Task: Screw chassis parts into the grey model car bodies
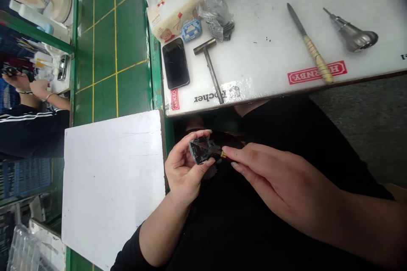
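My left hand (182, 169) is closed around a small dark grey mechanical part (202, 150), held over my lap in black clothing below the table edge. My right hand (280, 182) reaches in from the right with its fingertips pinched at the part's right side, on a tiny brass-coloured piece (223, 155). The rest of that piece is too small to make out.
On the white worktable (263, 50) lie a black phone (176, 63), a T-handled tool (208, 61), a file with a wrapped handle (310, 44), two metal-tipped drivers (352, 35), a tissue pack (173, 8) and a plastic bag (218, 14). A white board (111, 182) sits at left. Another person's arms (32, 93) work far left.
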`<state>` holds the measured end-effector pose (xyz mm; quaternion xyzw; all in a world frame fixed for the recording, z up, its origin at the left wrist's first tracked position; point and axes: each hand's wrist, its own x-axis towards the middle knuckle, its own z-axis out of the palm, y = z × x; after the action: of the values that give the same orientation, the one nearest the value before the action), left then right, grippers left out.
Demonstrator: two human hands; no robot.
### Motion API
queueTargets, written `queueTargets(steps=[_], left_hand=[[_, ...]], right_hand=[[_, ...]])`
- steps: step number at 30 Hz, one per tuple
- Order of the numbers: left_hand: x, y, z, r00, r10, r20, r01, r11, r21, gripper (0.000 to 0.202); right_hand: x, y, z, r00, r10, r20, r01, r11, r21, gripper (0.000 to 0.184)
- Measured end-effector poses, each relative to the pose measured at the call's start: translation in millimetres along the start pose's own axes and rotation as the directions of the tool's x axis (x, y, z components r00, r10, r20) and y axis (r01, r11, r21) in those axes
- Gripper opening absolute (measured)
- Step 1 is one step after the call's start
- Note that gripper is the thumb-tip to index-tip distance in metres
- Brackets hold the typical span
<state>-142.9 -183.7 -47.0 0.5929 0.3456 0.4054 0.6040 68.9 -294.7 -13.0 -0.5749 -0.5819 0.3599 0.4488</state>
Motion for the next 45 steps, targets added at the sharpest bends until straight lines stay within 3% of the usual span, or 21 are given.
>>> queueTargets(steps=[7, 11, 16, 21, 25, 30, 35, 40, 45], left_hand=[[1.9, 6.6, 1.0, 0.998, 0.059, -0.005, -0.058, 0.992, 0.111, 0.057], [1.1, 7.5, 0.8, 0.997, 0.074, 0.008, -0.075, 0.991, 0.113, 0.056], [1.3, 6.9, 0.2, 0.998, 0.062, 0.012, -0.063, 0.988, 0.142, 0.056], [1.5, 6.4, -0.4, 0.998, 0.068, 0.015, -0.069, 0.991, 0.116, 0.057], [1.3, 6.9, 0.0, 0.999, 0.045, 0.008, -0.045, 0.992, 0.118, 0.057], [0.8, 8.3, 0.7, 0.999, 0.039, 0.011, -0.040, 0.993, 0.109, 0.056], [0.5, 8.7, 0.5, 0.999, 0.046, 0.021, -0.048, 0.992, 0.115, 0.058], [0.7, 10.3, 0.6, 0.998, 0.061, 0.002, -0.060, 0.986, 0.156, 0.056], [-0.7, 11.6, -0.6, 0.997, 0.072, 0.015, -0.073, 0.969, 0.235, 0.058]], right_hand=[[2.2, 1.5, -2.7, 1.000, 0.019, -0.014, -0.018, 0.999, 0.038, 0.033], [1.5, 2.9, -5.5, 0.999, -0.039, -0.004, 0.039, 0.999, -0.029, 0.042], [3.8, 1.1, -9.3, 0.999, 0.046, -0.003, -0.046, 0.999, 0.020, 0.033], [3.2, -0.8, -9.4, 1.000, 0.000, -0.020, -0.001, 0.999, -0.038, 0.043], [6.8, -0.6, -11.0, 0.997, 0.073, 0.002, -0.073, 0.997, 0.032, 0.033], [5.4, 0.4, -11.4, 1.000, -0.006, -0.030, 0.005, 0.999, -0.034, 0.042], [7.1, 0.9, -12.8, 0.997, 0.081, 0.007, -0.081, 0.997, 0.017, 0.030], [4.7, -0.6, -12.0, 0.999, 0.008, -0.031, -0.009, 0.999, -0.039, 0.042], [11.8, 1.4, -17.7, 0.994, 0.102, 0.031, -0.103, 0.994, 0.021, 0.032]])
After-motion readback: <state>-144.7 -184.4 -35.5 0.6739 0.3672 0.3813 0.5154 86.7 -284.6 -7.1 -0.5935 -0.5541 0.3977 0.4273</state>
